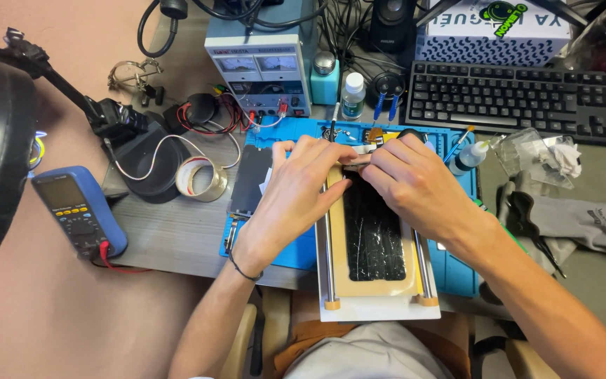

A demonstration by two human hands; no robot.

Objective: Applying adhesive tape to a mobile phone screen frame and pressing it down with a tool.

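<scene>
A black phone with a cracked screen [374, 235] lies face up on a tan pad of a white heating plate [379, 307] with two metal rails. My left hand [296, 193] rests over the phone's upper left edge, fingers curled at its top. My right hand [415, 184] presses on the phone's upper right part, fingertips meeting the left hand's near the top edge. What the fingertips pinch there is hidden. A blue work mat [296, 256] lies under the plate.
A blue multimeter [78, 210] sits at the left, a tape roll [201, 179] and a dark phone part [250, 181] beside the mat. A power supply [261, 63], small bottles [352, 95], a keyboard [527, 98] and grey gloves [583, 224] surround the area.
</scene>
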